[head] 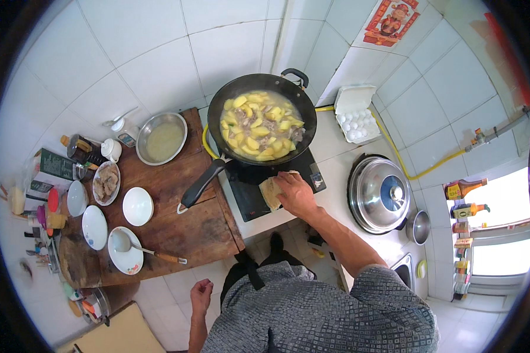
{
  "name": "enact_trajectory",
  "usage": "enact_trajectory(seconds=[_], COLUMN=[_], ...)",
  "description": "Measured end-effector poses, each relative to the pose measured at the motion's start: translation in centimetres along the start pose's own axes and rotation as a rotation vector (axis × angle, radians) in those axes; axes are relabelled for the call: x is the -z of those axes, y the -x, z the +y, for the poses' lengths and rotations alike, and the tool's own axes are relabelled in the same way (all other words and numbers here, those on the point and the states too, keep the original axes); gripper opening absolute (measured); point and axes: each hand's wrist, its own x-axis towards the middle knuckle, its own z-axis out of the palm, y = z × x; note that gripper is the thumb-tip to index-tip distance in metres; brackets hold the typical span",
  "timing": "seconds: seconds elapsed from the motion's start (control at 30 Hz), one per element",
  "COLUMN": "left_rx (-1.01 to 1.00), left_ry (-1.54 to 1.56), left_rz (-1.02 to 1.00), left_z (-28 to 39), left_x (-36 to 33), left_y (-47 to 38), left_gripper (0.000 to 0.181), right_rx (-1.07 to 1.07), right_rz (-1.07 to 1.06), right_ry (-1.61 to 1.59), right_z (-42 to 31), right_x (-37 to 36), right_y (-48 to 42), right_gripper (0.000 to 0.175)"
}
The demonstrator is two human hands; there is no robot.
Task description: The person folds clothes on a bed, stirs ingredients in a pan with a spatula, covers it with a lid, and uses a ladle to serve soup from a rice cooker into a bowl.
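Note:
My right hand (293,194) presses on a folded tan cloth (270,193), which lies on the black glass top of the cooker (246,194). Just beyond the cloth stands a dark wok (308,137) with a long black handle (203,183) pointing towards the wooden table. Yellow chunks that look like potato (259,131) and pieces of meat sit in cloudy broth inside it. My left hand (201,296) hangs low by my side, fingers curled, with nothing visible in it. It is away from the table edge and touches nothing.
On the wooden table (181,238) are white bowls and plates, a ladle (123,242), a plate of meat-like pieces (106,184) and a metal basin (163,137). An egg carton (357,114), a domed metal lid (380,194) and a small steel bowl (418,227) stand right. A yellow hose (437,170) follows the wall.

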Motion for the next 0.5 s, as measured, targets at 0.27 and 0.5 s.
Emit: enact_trajectory(seconds=[0.27,0.5], left_rx=[0.132,0.152], left_ry=[0.075,0.120], left_rz=[0.092,0.125], left_z=[-3.1,-5.8], left_x=[-0.6,-1.0], left_y=[3.1,4.5], left_gripper=[0.023,0.023], right_rx=[0.046,-0.379], right_rz=[0.102,0.245], right_ry=[-0.196,-0.443], right_z=[2.4,5.4], right_x=[-1.5,-0.3], right_y=[-0.4,0.2], right_gripper=[0.016,0.012])
